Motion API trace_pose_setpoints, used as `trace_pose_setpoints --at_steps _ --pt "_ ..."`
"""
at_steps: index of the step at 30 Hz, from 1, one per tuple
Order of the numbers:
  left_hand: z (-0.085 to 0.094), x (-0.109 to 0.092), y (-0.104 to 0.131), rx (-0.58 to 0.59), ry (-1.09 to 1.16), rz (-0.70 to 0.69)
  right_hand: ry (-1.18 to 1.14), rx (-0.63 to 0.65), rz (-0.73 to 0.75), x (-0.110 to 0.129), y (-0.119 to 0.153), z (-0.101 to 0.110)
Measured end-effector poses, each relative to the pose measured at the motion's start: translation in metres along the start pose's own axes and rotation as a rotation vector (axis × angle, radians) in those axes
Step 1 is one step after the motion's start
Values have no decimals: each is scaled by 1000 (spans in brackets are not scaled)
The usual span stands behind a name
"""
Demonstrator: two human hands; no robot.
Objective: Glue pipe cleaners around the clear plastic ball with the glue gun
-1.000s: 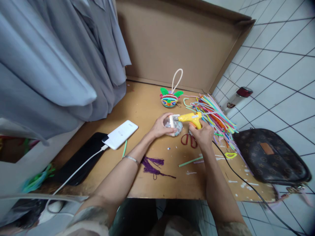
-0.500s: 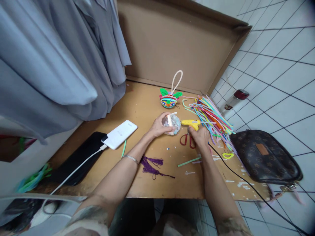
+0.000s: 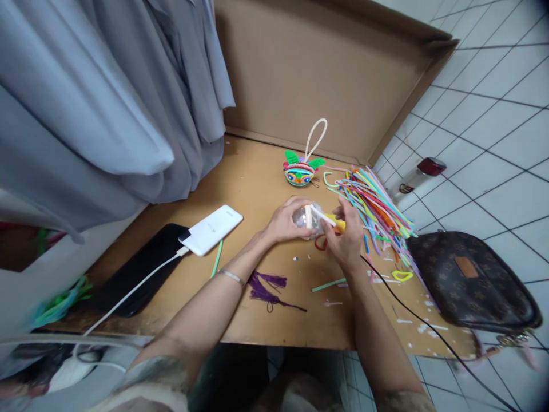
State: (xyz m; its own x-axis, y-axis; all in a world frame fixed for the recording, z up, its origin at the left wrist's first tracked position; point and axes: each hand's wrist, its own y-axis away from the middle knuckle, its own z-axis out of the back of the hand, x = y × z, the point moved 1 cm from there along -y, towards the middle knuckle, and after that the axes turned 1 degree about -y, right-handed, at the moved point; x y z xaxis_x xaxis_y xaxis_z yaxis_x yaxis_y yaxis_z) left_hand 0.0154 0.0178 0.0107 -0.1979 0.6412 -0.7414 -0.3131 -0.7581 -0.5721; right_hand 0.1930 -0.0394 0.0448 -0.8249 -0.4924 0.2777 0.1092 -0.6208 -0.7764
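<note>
My left hand (image 3: 288,220) is wrapped round a clear plastic ball (image 3: 316,226), which has a white pipe cleaner (image 3: 322,215) running over it. The loose end of that pipe cleaner sticks out to the right, and my right hand (image 3: 346,236) pinches it between thumb and fingers. Behind the right hand a yellow glue gun (image 3: 338,223) shows in part; the hand hides most of it. Under the hands, red-handled scissors (image 3: 321,243) are partly covered. Just beyond stands a colourful animal-head ornament (image 3: 300,174) with green ears and a white loop.
A heap of coloured pipe cleaners (image 3: 380,209) lies right of the hands, beside a dark patterned bag (image 3: 467,280). Purple tassels (image 3: 268,289) lie near the front edge. At left are a white power bank (image 3: 214,230) and a black phone-like slab (image 3: 132,280). A black cord (image 3: 412,309) crosses the right side.
My right hand has let go of the glue gun's handle and taken hold of the white pipe cleaner's end. The ball stays in my left hand, slightly turned.
</note>
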Motion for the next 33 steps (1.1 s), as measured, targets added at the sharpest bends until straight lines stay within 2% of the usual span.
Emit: trace_pose_setpoints --at_steps 5,11,17,26,33 --pt "-2 -5 2 55 -56 -38 -94 -35 173 19 2 -1" --pt "-2 4 1 -49 18 -10 -174 -98 178 19 4 -2" --pt "-1 4 -1 -14 56 66 -172 -42 201 16 9 -8" --pt "0 5 -2 28 125 152 -183 -50 231 20 6 -8" --pt "1 5 -3 34 112 159 -226 -46 240 23 4 -9"
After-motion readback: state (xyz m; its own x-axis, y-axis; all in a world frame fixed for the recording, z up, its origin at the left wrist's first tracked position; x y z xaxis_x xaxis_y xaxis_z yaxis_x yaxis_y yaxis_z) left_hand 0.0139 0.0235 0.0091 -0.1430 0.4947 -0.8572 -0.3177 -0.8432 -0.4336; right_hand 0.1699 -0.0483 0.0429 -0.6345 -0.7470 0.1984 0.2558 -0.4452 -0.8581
